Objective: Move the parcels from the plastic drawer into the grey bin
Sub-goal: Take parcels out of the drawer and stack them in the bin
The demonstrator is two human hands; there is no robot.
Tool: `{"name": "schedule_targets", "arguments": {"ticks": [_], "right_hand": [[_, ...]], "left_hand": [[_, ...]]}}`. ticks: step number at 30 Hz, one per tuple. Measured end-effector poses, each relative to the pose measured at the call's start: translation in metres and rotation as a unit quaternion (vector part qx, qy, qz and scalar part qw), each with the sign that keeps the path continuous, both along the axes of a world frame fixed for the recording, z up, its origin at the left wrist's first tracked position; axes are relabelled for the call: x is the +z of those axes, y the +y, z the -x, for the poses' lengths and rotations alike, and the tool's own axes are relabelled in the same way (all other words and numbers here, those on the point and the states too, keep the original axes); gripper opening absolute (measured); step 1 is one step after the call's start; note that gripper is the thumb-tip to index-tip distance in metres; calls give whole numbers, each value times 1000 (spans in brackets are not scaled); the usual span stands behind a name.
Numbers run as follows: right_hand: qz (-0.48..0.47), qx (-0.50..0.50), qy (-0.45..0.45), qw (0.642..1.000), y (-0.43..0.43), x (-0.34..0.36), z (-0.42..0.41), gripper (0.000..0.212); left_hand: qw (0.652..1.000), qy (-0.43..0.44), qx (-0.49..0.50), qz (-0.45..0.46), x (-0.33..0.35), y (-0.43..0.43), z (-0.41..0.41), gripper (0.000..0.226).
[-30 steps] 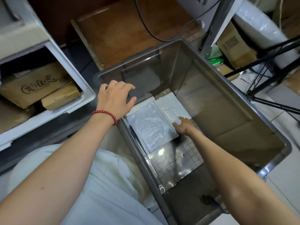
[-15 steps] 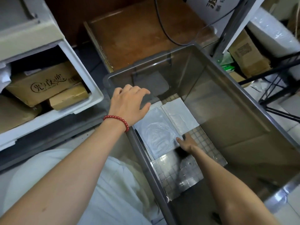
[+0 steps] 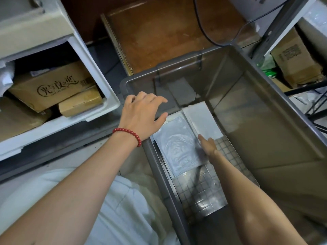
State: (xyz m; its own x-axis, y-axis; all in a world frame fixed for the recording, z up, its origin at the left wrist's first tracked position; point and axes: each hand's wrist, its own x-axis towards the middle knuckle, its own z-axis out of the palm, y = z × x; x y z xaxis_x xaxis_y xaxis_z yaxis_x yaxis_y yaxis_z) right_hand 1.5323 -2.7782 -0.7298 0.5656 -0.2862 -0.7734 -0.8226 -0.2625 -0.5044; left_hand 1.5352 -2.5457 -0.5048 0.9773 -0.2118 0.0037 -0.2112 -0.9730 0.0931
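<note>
A grey bin [image 3: 265, 129] is seen from above, set on the floor against a brown wooden board [image 3: 168, 32] over which a black cable [image 3: 208, 32] is looped. On the bin's gridded bottom [image 3: 200, 195] two parcels are laid side by side and touching: a clear-wrapped parcel [image 3: 177, 149] by the left wall and a white parcel [image 3: 201, 119] at the far end. The left hand [image 3: 141, 115], with a red bead bracelet [image 3: 129, 133] at the wrist, is rested on the bin's left rim, its fingers loosely bent and spread, nothing clasped in them. The right hand [image 3: 208, 145] is reached down inside, its fingertips placed where the two parcels meet; whether anything is pinched cannot be told, since the fingers are seen only from behind. To the left a white plastic drawer [image 3: 99, 82] is pulled open, with a printed cardboard box [image 3: 53, 85] and a smaller box [image 3: 81, 103] inside. At the right a metal shelf upright [image 3: 283, 27], another carton [image 3: 297, 62] and a green packet [image 3: 267, 68] are visible
</note>
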Motion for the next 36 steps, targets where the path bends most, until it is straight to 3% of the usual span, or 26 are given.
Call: {"name": "schedule_targets", "arguments": {"ticks": [3, 7, 13, 17, 24, 36], "right_hand": [[-9, 52, -16, 998, 6, 6, -2, 85], [98, 122, 0, 988, 8, 17, 1, 84], [225, 292, -2, 930, -5, 74, 23, 78], [280, 332, -68, 898, -4, 124, 33, 74], [286, 395, -239, 840, 52, 202, 44, 68], [277, 510, -394, 713, 189, 307, 68, 64]], "left_hand": [[1000, -4, -1, 1, -1, 1, 1, 40], [1000, -8, 4, 5, 0, 2, 0, 40], [999, -30, 23, 20, 7, 9, 12, 39], [997, -46, 49, 28, 18, 23, 30, 40], [994, -46, 97, -3, 48, 62, 70, 45], [966, -68, 245, -43, 108, 176, 146, 48]]}}
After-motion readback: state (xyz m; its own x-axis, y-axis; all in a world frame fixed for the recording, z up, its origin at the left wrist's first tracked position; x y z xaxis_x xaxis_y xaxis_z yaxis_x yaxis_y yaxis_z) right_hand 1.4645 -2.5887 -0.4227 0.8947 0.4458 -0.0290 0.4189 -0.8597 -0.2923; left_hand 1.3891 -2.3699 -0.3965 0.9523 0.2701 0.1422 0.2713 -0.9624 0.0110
